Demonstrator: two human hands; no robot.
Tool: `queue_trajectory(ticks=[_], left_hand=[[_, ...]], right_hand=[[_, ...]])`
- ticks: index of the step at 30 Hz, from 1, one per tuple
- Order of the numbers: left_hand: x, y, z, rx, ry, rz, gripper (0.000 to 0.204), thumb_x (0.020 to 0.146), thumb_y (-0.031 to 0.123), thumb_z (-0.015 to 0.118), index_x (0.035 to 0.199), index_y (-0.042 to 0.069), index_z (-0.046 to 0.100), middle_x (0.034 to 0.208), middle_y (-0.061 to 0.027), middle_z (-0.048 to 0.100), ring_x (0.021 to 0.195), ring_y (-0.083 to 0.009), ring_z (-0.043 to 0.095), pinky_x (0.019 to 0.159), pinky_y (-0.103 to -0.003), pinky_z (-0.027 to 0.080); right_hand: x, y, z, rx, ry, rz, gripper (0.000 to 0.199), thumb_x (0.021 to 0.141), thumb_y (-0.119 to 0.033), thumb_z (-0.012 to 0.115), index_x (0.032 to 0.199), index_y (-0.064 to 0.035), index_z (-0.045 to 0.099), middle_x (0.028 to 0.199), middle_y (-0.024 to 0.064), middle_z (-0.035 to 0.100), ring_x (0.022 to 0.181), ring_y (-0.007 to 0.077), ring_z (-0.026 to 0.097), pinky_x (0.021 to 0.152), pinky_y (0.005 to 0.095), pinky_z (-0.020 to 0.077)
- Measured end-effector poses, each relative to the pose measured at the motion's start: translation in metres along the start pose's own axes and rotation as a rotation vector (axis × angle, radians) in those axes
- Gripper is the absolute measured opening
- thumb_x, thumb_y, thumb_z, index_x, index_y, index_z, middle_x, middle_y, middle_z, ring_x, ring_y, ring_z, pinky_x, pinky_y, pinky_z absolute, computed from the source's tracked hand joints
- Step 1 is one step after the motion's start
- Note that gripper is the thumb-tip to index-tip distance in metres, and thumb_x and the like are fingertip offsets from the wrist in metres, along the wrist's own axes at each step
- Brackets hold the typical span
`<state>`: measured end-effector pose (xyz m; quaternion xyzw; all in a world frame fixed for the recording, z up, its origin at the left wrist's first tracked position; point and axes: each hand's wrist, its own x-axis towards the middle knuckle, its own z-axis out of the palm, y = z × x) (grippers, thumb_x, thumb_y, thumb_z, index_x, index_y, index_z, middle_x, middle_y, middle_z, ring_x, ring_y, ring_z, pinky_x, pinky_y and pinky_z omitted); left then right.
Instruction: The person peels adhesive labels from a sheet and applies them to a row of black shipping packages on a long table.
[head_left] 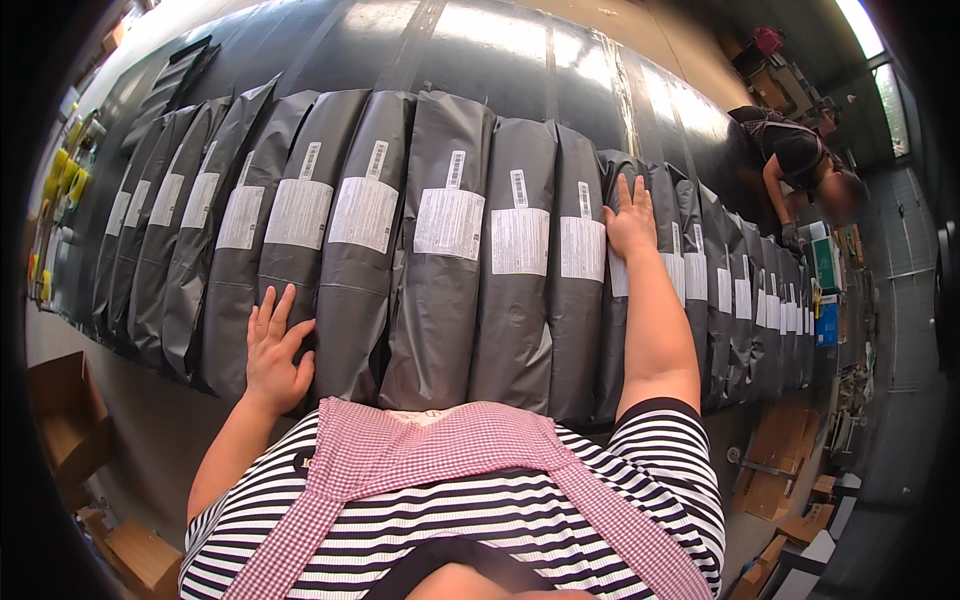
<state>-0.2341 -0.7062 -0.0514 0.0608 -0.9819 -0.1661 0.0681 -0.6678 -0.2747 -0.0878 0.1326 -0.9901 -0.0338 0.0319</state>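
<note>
A long row of grey plastic mailer bags (pixel 440 320) stretches side by side across the table, each with a white printed label (pixel 448 222) and most with a narrow barcode strip. My left hand (pixel 280 350) rests with fingers spread on the near part of a grey mailer bag (pixel 290 258) left of the middle. Further right and farther from my body, my right hand (pixel 631 218) lies flat, fingers apart, on the upper part of another mailer bag (pixel 612 340), partly covering its label. Neither hand grips anything.
Behind the row runs the dark table top (pixel 500 60), with strips of tape across it. At the far right a person (pixel 800 165) bends over the row's end. Cardboard boxes (pixel 65 400) stand on the floor at left, and more boxes (pixel 780 450) at lower right.
</note>
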Motion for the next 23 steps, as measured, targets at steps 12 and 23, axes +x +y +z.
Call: queue_trajectory(ticks=[12, 23], left_hand=[[-0.009, -0.008, 0.004, -0.024, 0.015, -0.019, 0.043, 0.077, 0.021, 0.067, 0.119, 0.012, 0.068, 0.161, -0.0129, 0.029, 0.150, -0.0352, 0.020, 0.119, -0.058, 0.015], [-0.016, -0.016, 0.014, -0.073, -0.113, -0.012, 0.047, 0.085, 0.021, 0.059, 0.131, 0.016, 0.062, 0.165, -0.0101, 0.016, 0.154, -0.0330, 0.003, 0.121, -0.061, 0.007]], right_hand=[[-0.017, -0.204, -0.044, 0.236, 0.065, -0.449, 0.072, 0.101, -0.047, 0.043, 0.156, -0.0043, 0.026, 0.165, 0.0136, 0.019, 0.153, 0.0304, 0.014, 0.124, 0.0443, 0.0077], [-0.003, -0.201, -0.010, -0.074, -0.076, -0.377, 0.066, 0.104, -0.047, 0.036, 0.154, -0.0055, 0.032, 0.165, 0.0099, 0.022, 0.152, 0.0298, 0.014, 0.123, 0.0463, 0.0099]])
